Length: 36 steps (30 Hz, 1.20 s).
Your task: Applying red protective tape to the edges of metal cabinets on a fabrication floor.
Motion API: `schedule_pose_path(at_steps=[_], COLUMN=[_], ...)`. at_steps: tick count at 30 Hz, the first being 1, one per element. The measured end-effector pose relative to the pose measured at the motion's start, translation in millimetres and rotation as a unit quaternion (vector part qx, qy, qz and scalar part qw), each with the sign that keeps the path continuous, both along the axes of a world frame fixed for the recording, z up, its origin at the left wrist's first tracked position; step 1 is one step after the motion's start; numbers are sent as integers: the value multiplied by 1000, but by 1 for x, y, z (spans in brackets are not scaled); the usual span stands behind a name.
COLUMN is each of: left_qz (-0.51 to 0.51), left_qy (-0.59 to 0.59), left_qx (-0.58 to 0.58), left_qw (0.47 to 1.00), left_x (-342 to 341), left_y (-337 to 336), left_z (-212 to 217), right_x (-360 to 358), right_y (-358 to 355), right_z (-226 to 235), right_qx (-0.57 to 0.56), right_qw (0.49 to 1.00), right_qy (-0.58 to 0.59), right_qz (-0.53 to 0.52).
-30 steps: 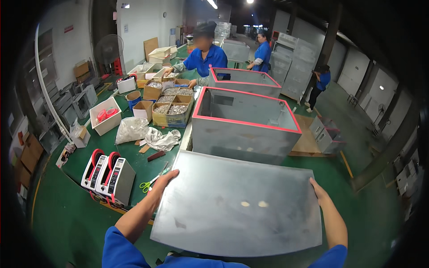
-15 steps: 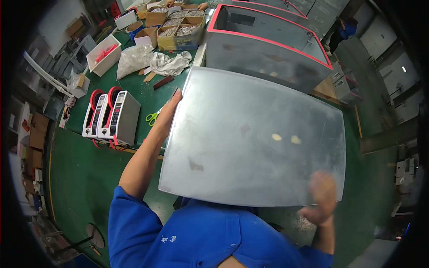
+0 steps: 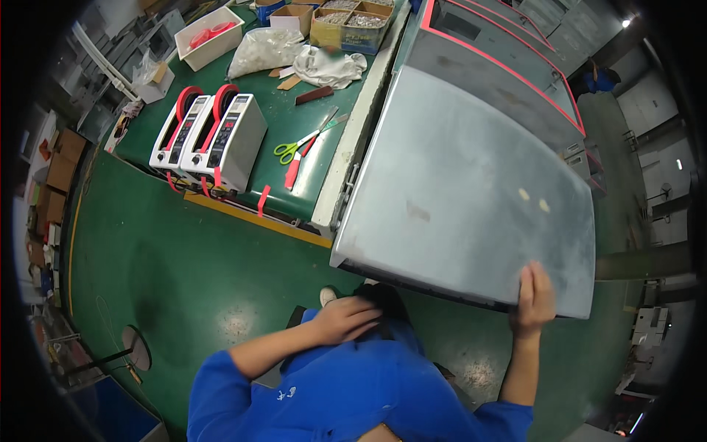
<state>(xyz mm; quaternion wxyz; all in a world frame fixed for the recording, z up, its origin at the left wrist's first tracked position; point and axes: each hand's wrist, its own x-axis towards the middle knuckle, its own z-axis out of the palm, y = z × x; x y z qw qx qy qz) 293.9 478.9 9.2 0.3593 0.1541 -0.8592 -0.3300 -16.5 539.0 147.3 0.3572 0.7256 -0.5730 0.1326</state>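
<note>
A large grey metal box (image 3: 471,184) stands to the right of the green table, its broad, scuffed top face towards me and two pale spots on it. My right hand (image 3: 534,298) rests on this face by the near right edge, fingers stretched out. Away from the box, my left hand (image 3: 346,320) is in front of my waist, palm down and fingers loosely extended, with nothing visible in it. Green-handled scissors (image 3: 289,151) and a red-handled knife-like tool (image 3: 294,169) lie on the table, left of the box.
Two white tape dispensers (image 3: 221,140) stand on the green table (image 3: 283,118). Farther back are a white bin (image 3: 210,40), a plastic bag (image 3: 266,53), a white cloth (image 3: 331,68) and cartons of small parts (image 3: 361,29). Red-edged metal boxes (image 3: 501,59) line up beyond. A round-seated stool (image 3: 136,346) is at lower left.
My left hand has let go of the box's left edge and dropped to my waist. My right hand has come onto the top face. The box appears farther right and the view has shifted.
</note>
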Motion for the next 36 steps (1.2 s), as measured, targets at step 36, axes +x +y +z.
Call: schedule_pose_path(at_steps=[36], left_qz=[2], left_qy=[-161], left_qx=[-102], left_qw=[982], left_x=[-155], left_y=[-49], left_z=[123], right_x=[-166], right_y=[-264], right_z=[79], right_qx=[169], right_qw=[982], right_qy=[18], right_qz=[77])
